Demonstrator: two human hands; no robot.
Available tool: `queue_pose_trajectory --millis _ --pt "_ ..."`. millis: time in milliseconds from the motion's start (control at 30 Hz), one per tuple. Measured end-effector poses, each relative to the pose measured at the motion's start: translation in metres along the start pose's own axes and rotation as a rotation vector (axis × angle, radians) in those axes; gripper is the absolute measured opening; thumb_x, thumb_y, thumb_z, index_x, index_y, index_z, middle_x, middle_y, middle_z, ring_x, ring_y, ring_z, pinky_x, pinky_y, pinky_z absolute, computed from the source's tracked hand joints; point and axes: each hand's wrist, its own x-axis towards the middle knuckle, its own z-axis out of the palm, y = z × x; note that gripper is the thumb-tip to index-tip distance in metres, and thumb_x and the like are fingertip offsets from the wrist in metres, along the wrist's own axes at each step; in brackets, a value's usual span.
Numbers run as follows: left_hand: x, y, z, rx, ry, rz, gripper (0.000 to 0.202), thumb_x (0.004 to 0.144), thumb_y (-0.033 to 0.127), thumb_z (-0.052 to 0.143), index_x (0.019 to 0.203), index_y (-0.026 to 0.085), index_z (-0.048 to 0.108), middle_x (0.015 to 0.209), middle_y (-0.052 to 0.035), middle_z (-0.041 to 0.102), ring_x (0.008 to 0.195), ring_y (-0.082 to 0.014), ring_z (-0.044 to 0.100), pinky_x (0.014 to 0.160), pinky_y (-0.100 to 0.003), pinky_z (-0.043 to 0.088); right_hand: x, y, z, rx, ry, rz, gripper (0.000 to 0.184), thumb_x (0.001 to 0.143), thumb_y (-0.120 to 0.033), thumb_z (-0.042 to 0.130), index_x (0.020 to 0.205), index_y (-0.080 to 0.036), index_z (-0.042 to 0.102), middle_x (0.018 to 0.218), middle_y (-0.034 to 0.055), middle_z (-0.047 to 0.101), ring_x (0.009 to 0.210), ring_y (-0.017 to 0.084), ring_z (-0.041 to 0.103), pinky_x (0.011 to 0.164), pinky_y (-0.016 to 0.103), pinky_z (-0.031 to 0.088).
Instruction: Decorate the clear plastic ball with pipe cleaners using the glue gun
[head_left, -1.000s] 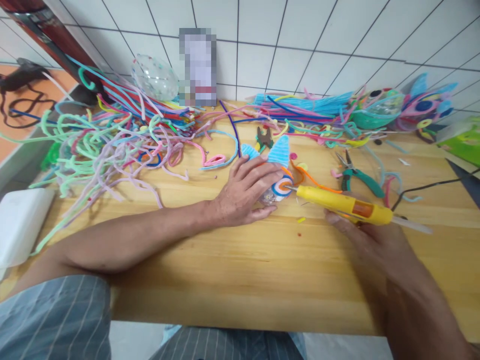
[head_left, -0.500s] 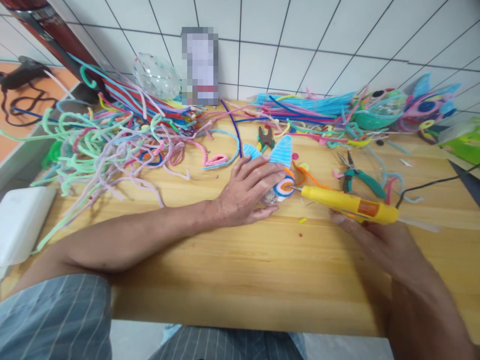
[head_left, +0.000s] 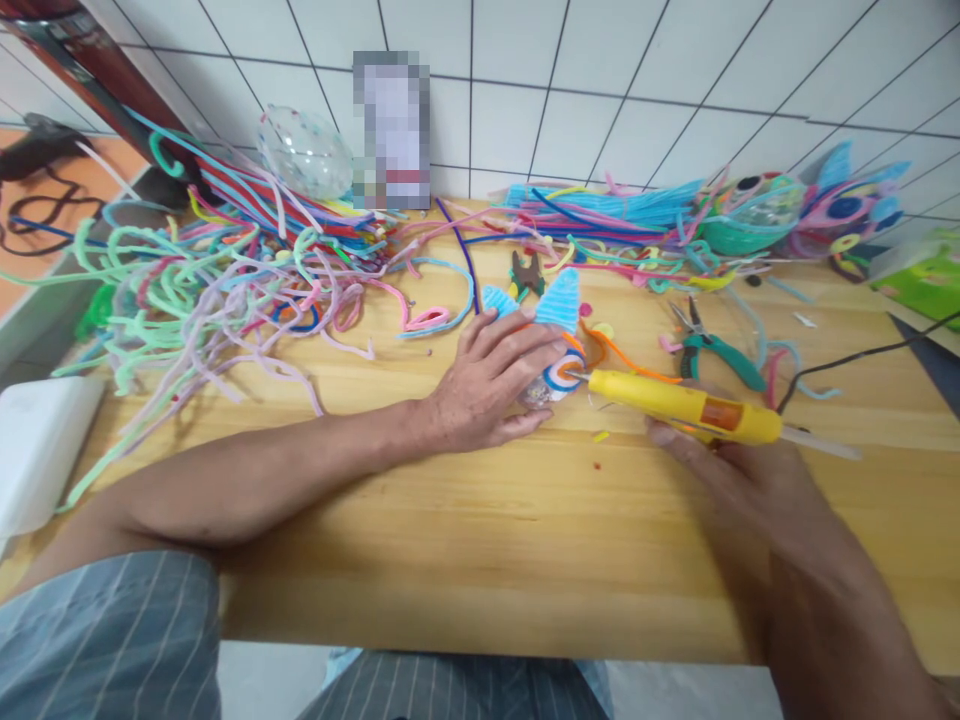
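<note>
My left hand (head_left: pixel 495 385) is closed over a clear, fish-like craft figure (head_left: pixel 537 392) that rests on the wooden table. Blue striped fins (head_left: pixel 560 300) of pipe cleaner stick up beyond my fingers, and a round eye (head_left: pixel 564 372) in blue, white and orange faces right. A yellow hot glue gun (head_left: pixel 667 403) is gripped in my right hand (head_left: pixel 739 465), its metal nozzle at the orange centre of the eye. A clear glue stick (head_left: pixel 821 442) protrudes from the gun's rear. My left palm hides much of the figure.
Tangled pipe cleaners (head_left: pixel 225 290) cover the left side. Pliers with teal handles (head_left: pixel 720 355) lie beyond the glue gun, and cutters (head_left: pixel 526 272) lie behind the figure. Finished-looking craft fish (head_left: pixel 754 215) stand back right. A black cord (head_left: pixel 862 358) runs from the gun; a white box (head_left: pixel 45 450) sits left.
The whole view has shifted slightly. The glue gun has moved a little left with my right hand, its nozzle still at the eye. My left hand keeps its hold on the figure.
</note>
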Motion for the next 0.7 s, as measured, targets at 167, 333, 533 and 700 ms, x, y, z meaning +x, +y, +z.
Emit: queue_pose_trajectory --millis 167,333,533,700 --pt "-0.001 -0.001 -0.001 -0.017 -0.038 -0.015 0.064 0.1 0.051 0.066 0.154 0.022 0.05 0.149 -0.0154 0.069 0.151 -0.0333 0.052 0.129 -0.054 0.032 0.0 0.005 -0.004 -0.002 -0.001 0.062 0.026 0.092 -0.054 0.07 0.101 -0.03 0.077 0.093 0.0008 0.08 0.088 0.028 0.077 0.083 0.043 0.067" --pt "-0.002 -0.001 -0.002 0.005 -0.077 -0.032 0.062 0.101 0.054 0.064 0.152 0.022 0.053 0.149 -0.0148 0.069 0.152 -0.0336 0.052 0.129 -0.055 0.032 0.0 0.009 -0.007 -0.009 0.017 0.085 0.029 0.091 -0.055 0.071 0.102 -0.029 0.077 0.091 0.0003 0.079 0.09 0.028 0.078 0.085 0.043 0.067" --pt "-0.002 -0.001 -0.001 -0.029 -0.029 -0.001 0.065 0.1 0.05 0.068 0.155 0.021 0.05 0.149 -0.0155 0.068 0.151 -0.0331 0.052 0.13 -0.054 0.031 0.001 0.011 -0.008 -0.022 0.002 0.056 0.023 0.091 -0.051 0.07 0.097 -0.03 0.075 0.09 -0.0002 0.077 0.091 0.029 0.078 0.086 0.044 0.067" --pt "-0.002 -0.002 -0.002 -0.025 -0.066 -0.015 0.064 0.101 0.05 0.066 0.156 0.022 0.05 0.152 -0.0144 0.067 0.152 -0.0331 0.051 0.13 -0.054 0.03 0.001 0.012 -0.008 -0.05 0.019 0.029 0.025 0.09 -0.054 0.069 0.094 -0.03 0.075 0.08 -0.0016 0.074 0.088 0.028 0.078 0.083 0.043 0.067"
